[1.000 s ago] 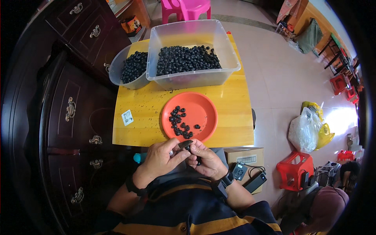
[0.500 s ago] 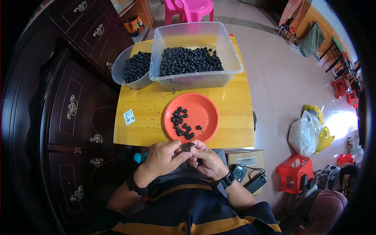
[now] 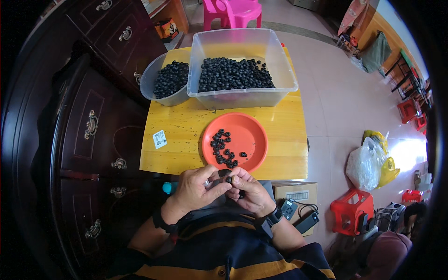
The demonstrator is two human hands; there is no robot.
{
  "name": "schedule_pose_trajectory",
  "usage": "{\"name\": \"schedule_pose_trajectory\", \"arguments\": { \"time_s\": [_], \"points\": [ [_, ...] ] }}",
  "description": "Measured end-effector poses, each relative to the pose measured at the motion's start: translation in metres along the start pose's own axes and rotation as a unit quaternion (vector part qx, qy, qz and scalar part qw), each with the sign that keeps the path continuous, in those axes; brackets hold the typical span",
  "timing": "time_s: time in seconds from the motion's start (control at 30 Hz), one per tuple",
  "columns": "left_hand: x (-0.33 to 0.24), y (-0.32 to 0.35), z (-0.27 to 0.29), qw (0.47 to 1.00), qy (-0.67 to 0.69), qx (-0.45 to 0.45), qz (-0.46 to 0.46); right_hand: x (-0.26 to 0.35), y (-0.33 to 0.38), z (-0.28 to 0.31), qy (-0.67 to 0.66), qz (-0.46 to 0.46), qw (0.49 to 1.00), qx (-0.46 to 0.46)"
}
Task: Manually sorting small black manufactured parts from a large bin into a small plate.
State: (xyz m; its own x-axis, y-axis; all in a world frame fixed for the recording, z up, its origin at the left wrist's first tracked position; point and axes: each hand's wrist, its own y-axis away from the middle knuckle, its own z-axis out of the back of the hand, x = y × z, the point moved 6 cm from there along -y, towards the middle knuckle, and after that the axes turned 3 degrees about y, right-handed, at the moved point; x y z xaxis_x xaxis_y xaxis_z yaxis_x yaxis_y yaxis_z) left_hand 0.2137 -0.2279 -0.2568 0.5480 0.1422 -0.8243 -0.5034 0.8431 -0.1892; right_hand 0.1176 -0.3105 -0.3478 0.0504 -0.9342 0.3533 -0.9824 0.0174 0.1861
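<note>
Both hands meet just in front of an orange-red round plate point(image 3: 255, 158), near the table's front edge. My left hand point(image 3: 195, 189) is closed on a small knife, and its short dark blade point(image 3: 224, 172) points toward my right fingers. In my right hand point(image 3: 254, 193), a small round black piece point(image 3: 229, 179) is pinched at the fingertips, against the left thumb. A second black piece point(image 3: 241, 194) shows lower, by the curled right fingers. Several black ring-like pieces point(image 3: 217, 144) with holes lie mostly on the plate's left half.
A clear rectangular bin point(image 3: 242, 97) and a clear round tub point(image 3: 175, 99), both with many black pieces, stand at the back of the yellow table point(image 3: 179, 158). Dark crumbs and a white label point(image 3: 159, 139) lie there. Dark drawers point(image 3: 88, 154) rise at left; a red stool point(image 3: 352, 212) and a carton point(image 3: 305, 189) are at right.
The view has shifted, so the table and plate sit slightly farther right. The blade's tilt has changed a little, and the pinched black piece shows more plainly. Both hands keep their grip.
</note>
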Motion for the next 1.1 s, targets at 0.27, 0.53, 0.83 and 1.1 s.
{"name": "schedule_pose_trajectory", "arguments": {
  "time_s": [0.27, 0.53, 0.83, 1.1],
  "points": [
    [0.006, 0.008, -0.002, 1.000, 0.018, 0.014, 0.000, -0.011, -0.002, 0.004, -0.006, -0.037, 0.999, -0.018],
    [0.026, -0.039, 0.087, 0.988, -0.080, -0.098, 0.088, -0.030, 0.000, 0.009, -0.074, -0.115, 0.988, -0.073],
    [0.005, -0.025, 0.073, 0.992, -0.093, -0.055, 0.059, -0.019, -0.005, -0.008, -0.136, -0.077, 0.985, -0.067],
    [0.010, 0.021, -0.004, 0.987, -0.126, 0.097, 0.034, -0.031, -0.007, 0.000, -0.123, -0.076, 0.989, -0.019]
  ]
}}
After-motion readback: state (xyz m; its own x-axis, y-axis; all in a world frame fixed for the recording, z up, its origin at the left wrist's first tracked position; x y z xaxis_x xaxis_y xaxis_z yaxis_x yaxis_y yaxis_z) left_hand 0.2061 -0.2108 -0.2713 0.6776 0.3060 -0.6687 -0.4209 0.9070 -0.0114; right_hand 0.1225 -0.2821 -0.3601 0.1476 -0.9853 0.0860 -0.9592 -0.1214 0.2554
